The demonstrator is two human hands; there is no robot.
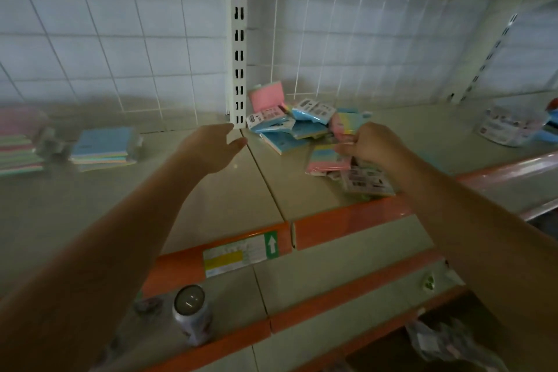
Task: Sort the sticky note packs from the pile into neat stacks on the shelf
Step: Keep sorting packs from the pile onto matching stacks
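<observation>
can (pixel 193 314) below; tub (pixel 510 127) right

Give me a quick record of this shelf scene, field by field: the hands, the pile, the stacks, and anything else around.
left hand: open, reaching over the shelf, holding nothing
right hand: pinching a pastel sticky note pack at the pile
pile: loose packs, jumbled, right of the slotted upright
stacks: blue-topped stack and pink-topped stack, far left on the shelf
lower shelf: drink can, upright
far right: clear tub, contents unclear
</observation>
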